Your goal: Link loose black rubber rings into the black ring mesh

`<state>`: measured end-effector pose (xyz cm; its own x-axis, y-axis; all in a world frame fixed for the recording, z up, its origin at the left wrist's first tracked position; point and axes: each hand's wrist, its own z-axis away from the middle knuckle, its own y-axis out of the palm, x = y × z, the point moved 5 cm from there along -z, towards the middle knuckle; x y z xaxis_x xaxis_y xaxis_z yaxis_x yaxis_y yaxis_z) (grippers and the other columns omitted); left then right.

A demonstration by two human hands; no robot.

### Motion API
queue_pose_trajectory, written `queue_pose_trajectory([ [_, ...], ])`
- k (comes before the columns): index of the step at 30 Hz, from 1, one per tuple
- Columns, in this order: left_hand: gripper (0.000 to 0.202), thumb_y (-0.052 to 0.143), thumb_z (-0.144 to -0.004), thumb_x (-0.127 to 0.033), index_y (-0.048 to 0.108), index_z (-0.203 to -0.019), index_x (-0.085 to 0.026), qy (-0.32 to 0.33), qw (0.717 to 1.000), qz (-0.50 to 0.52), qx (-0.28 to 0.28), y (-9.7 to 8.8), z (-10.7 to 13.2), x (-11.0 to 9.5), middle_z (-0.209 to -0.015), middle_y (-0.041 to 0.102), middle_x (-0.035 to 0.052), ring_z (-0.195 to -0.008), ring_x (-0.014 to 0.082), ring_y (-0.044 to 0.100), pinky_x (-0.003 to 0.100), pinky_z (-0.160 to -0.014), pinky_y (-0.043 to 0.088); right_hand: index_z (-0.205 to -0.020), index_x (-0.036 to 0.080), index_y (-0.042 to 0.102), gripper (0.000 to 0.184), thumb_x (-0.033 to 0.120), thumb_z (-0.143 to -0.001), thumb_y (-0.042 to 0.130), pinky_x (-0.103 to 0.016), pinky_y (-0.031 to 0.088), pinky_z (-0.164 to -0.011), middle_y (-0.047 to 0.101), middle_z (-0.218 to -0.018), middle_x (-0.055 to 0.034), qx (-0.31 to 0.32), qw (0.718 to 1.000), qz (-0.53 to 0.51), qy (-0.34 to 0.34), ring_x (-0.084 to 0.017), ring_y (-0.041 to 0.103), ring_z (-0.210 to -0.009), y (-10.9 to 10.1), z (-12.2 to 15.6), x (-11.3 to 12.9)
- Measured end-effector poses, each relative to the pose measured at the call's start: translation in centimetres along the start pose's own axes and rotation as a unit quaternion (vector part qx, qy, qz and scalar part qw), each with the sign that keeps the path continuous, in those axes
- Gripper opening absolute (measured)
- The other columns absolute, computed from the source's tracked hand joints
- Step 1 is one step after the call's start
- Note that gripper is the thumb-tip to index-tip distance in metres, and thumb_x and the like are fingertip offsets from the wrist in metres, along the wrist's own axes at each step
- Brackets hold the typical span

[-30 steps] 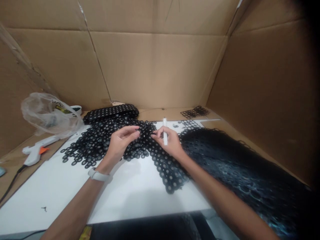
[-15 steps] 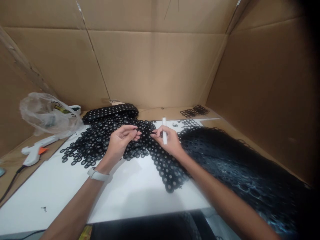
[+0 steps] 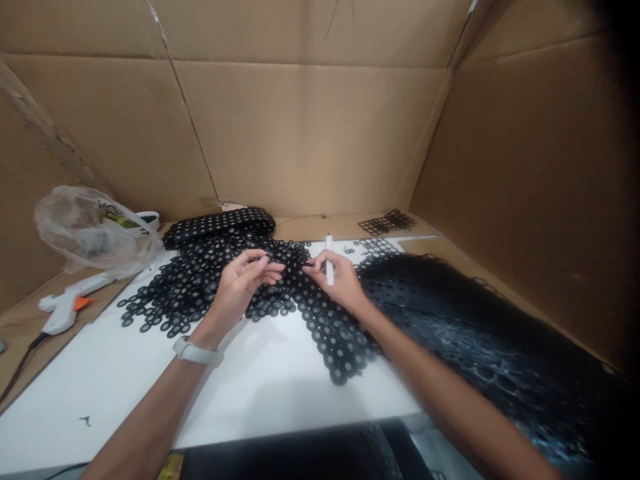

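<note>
My left hand (image 3: 246, 275), with a pale watch band at the wrist, is raised over a dark mesh of linked rings (image 3: 200, 280). Its thumb and index finger pinch a small dark piece (image 3: 267, 258), while the lower fingers stretch out to the right. Close by, my right hand (image 3: 337, 275) is closed around a slim white pen-like stick (image 3: 329, 261), held nearly upright. The right thumb and index fingertips meet near the mesh; whether they also hold something small I cannot tell. A strip of the ringed mesh (image 3: 333, 333) runs down below the right hand.
A white board (image 3: 240, 393) covers the table. To the left lie a glue gun (image 3: 63, 310) with an orange trigger and a clear plastic bag (image 3: 95, 233) by a white cup (image 3: 150, 219). Dark netting (image 3: 450, 327) fills the right. Cardboard walls (image 3: 310, 133) surround the table.
The lower fingers of my left hand have straightened outward, and its pinch has shifted slightly left. My right hand keeps the white stick in nearly the same place. The view has shifted slightly.
</note>
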<state>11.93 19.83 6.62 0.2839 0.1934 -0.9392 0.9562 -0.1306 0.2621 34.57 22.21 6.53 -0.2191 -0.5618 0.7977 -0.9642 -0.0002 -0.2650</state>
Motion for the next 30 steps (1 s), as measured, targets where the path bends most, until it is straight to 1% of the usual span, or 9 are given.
queue_pose_trajectory([
  [9, 0.034, 0.081, -0.095, -0.040, 0.065, -0.114, -0.017, -0.003, 1.000, -0.002, 0.004, 0.0, -0.3, 0.1, -0.108, 0.084, 0.0150, -0.087, 0.0209, 0.080, 0.030, -0.079, 0.063, -0.076, 0.025, 0.061, 0.025, 0.038, -0.089, 0.079, -0.044, 0.060, -0.089, 0.078, -0.088, -0.0044, 0.007, 1.000, -0.001, 0.017, -0.030, 0.080, -0.099, -0.1, 0.0, -0.4],
  [15, 0.042, 0.083, -0.091, -0.048, 0.069, -0.113, -0.015, 0.072, 0.980, -0.149, -0.106, -3.0, -1.3, -0.6, -0.095, 0.082, 0.0131, -0.081, 0.0222, 0.080, 0.032, -0.075, 0.065, -0.077, 0.025, 0.063, 0.025, 0.038, -0.089, 0.080, -0.043, 0.058, -0.090, 0.077, -0.087, -0.0034, 0.013, 1.000, -0.008, 0.009, -0.029, 0.079, -0.099, -0.1, -0.1, -0.5],
  [18, 0.054, 0.080, -0.093, -0.046, 0.065, -0.134, -0.015, 0.097, 0.962, -0.181, -0.182, -5.2, -1.5, -0.8, -0.122, 0.078, 0.0187, -0.082, 0.0199, 0.080, 0.031, -0.076, 0.065, -0.081, 0.025, 0.066, 0.025, 0.041, -0.086, 0.084, -0.042, 0.057, -0.091, 0.078, -0.093, -0.0040, 0.039, 0.999, -0.015, 0.027, -0.027, 0.077, -0.097, 0.0, -0.3, -0.5],
  [20, 0.072, 0.083, -0.091, -0.043, 0.054, -0.153, -0.019, 0.103, 0.943, -0.221, -0.225, -6.0, -1.3, -1.0, -0.153, 0.062, 0.0232, -0.084, 0.0176, 0.080, 0.030, -0.077, 0.065, -0.082, 0.025, 0.066, 0.027, 0.043, -0.084, 0.086, -0.042, 0.057, -0.093, 0.078, -0.094, -0.0037, 0.056, 0.997, -0.035, 0.046, -0.027, 0.076, -0.102, 0.1, -0.4, -0.4],
  [22, 0.086, 0.088, -0.087, -0.040, 0.048, -0.161, -0.024, 0.121, 0.923, -0.268, -0.248, -5.9, -0.9, -1.3, -0.170, 0.043, 0.0234, -0.093, 0.0185, 0.080, 0.028, -0.081, 0.064, -0.080, 0.025, 0.064, 0.029, 0.043, -0.082, 0.087, -0.041, 0.056, -0.095, 0.077, -0.091, -0.0028, 0.070, 0.994, -0.057, 0.061, -0.028, 0.075, -0.108, 0.0, -0.5, -0.2],
  [23, 0.087, 0.090, -0.085, -0.039, 0.050, -0.161, -0.025, 0.139, 0.916, -0.285, -0.245, -5.5, -0.7, -1.5, -0.172, 0.039, 0.0218, -0.100, 0.0205, 0.079, 0.029, -0.083, 0.064, -0.080, 0.024, 0.063, 0.030, 0.042, -0.082, 0.087, -0.041, 0.055, -0.095, 0.076, -0.091, -0.0024, 0.081, 0.993, -0.060, 0.066, -0.028, 0.075, -0.109, 0.0, -0.6, -0.1],
  [25, 0.071, 0.087, -0.088, -0.039, 0.062, -0.153, -0.024, 0.178, 0.909, -0.313, -0.210, -4.1, -0.4, -1.7, -0.165, 0.052, 0.0170, -0.112, 0.0246, 0.076, 0.031, -0.092, 0.061, -0.078, 0.024, 0.063, 0.030, 0.038, -0.078, 0.089, -0.042, 0.054, -0.096, 0.075, -0.091, -0.0018, 0.110, 0.990, -0.053, 0.073, -0.028, 0.074, -0.108, -0.2, -0.7, 0.1],
  [28, 0.026, 0.072, -0.100, -0.040, 0.081, -0.119, -0.025, 0.207, 0.906, -0.352, -0.110, -1.3, 0.1, -1.3, -0.127, 0.078, 0.0095, -0.114, 0.0273, 0.071, 0.036, -0.105, 0.053, -0.077, 0.024, 0.059, 0.032, 0.032, -0.074, 0.090, -0.042, 0.054, -0.097, 0.073, -0.090, -0.0008, 0.132, 0.986, -0.047, 0.091, -0.029, 0.073, -0.109, -0.5, -0.7, 0.1],
  [30, 0.021, 0.067, -0.103, -0.040, 0.083, -0.101, -0.026, 0.199, 0.912, -0.356, -0.047, 0.2, 0.5, -0.6, -0.108, 0.081, 0.0072, -0.106, 0.0277, 0.070, 0.036, -0.103, 0.051, -0.076, 0.024, 0.055, 0.036, 0.032, -0.072, 0.090, -0.041, 0.055, -0.094, 0.073, -0.090, -0.0006, 0.116, 0.985, -0.064, 0.115, -0.028, 0.073, -0.108, -0.7, -0.6, -0.1],
])
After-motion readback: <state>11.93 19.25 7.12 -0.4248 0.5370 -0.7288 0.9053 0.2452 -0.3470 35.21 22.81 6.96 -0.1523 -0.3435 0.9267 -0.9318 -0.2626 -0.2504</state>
